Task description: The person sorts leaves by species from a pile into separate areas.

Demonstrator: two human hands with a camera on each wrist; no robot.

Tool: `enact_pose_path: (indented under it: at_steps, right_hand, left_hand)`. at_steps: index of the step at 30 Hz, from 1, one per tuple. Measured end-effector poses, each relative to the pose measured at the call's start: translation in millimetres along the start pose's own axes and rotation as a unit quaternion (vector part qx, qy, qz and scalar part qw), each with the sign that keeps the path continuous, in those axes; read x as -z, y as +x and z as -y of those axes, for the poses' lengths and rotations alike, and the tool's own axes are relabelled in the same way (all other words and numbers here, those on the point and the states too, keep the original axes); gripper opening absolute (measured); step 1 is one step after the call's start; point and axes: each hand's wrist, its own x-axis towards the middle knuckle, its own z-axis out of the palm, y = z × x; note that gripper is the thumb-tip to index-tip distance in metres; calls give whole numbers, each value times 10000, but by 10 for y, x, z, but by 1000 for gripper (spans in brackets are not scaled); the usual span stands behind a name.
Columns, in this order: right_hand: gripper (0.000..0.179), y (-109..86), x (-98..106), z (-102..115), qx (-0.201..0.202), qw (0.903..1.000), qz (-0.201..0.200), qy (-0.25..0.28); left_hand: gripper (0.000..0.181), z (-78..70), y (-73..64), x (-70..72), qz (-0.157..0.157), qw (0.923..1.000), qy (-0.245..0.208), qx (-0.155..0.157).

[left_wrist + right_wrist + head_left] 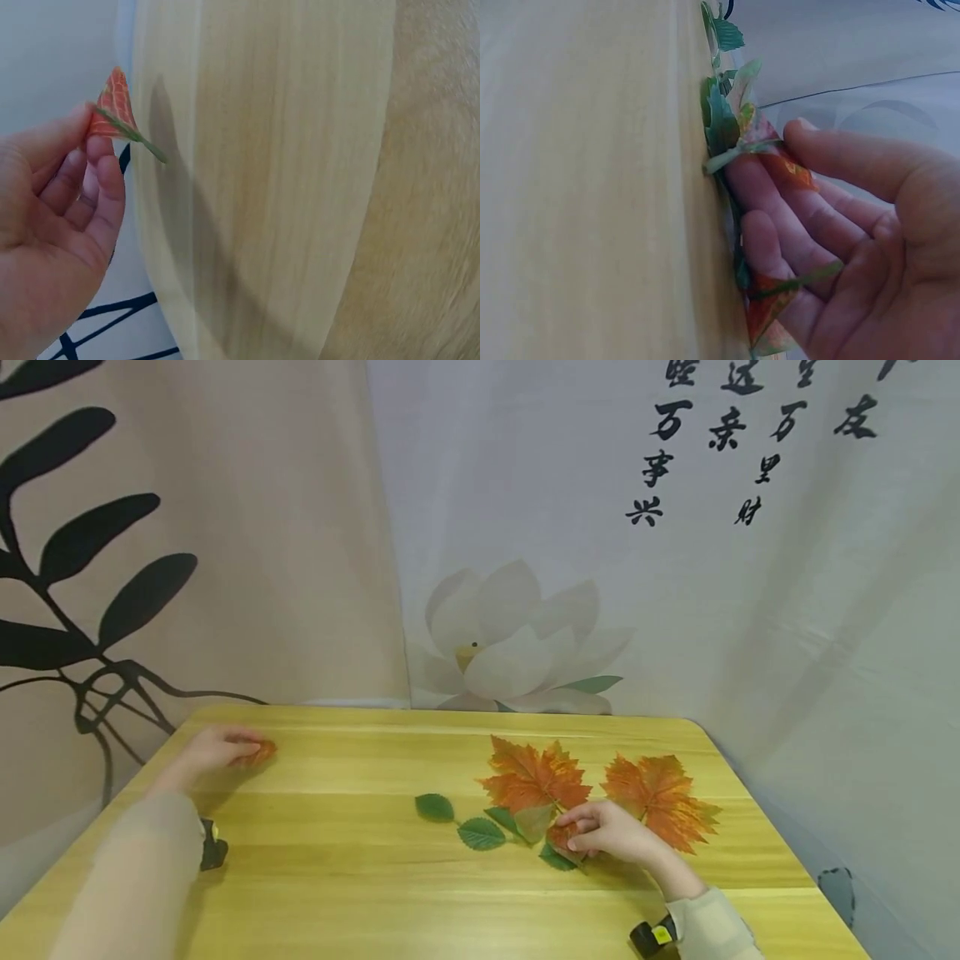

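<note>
Over the far left corner of the table, my left hand [217, 749] pinches a small red-orange artificial leaf [116, 109] with a green stem between thumb and fingers. My right hand [611, 833] is low over the table, its thumb and fingers pinching a small red leaf [564, 837]. Under and beside those fingers lies a sprig of green leaves [482, 833]. One large orange maple leaf [534, 774] lies just beyond the right hand. Another orange maple leaf [660, 797] lies to its right, partly behind the hand and wrist.
The yellow wood-grain table [337, 877] has rounded far corners. Behind it hangs a pale curtain [300, 568] printed with dark leaves, a lotus and writing. A black wrist camera [213, 845] sits on the left wrist, another black camera [652, 937] on the right.
</note>
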Motion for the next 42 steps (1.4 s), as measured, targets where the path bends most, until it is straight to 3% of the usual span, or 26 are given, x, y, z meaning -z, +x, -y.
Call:
enact_pose_path:
  at_steps: [5, 12, 15, 20, 27, 33, 42]
  right_hand:
    - [35, 11, -2, -9, 0, 10000, -27, -9]
    - [35, 8, -2, -26, -33, 9999, -87, 40]
    - [35, 15, -10, -32, -64, 9999, -88, 79]
    - [35, 23, -19, -39, -84, 9999, -84, 37]
    - [37, 37, -16, -53, -94, 9997, -169, 163]
    - [36, 9, -2, 55, 6, 9996, -268, 87]
    - [38, 0, 5, 60, -20, 9993, -337, 151]
  left_hand:
    - [37, 59, -29, -32, 196, 9986, -474, 99]
    - [36, 110, -42, -58, 94, 9991, 410, -85]
    - [34, 149, -49, -71, 103, 9986, 511, 5]
    - [33, 194, -73, -81, 148, 9942, 1057, 97]
    - [40, 167, -103, -100, 66, 9926, 1206, 76]
    - [60, 185, -151, -110, 80, 9931, 1090, 419]
    - [60, 198, -100, -180, 133, 9928, 1118, 410]
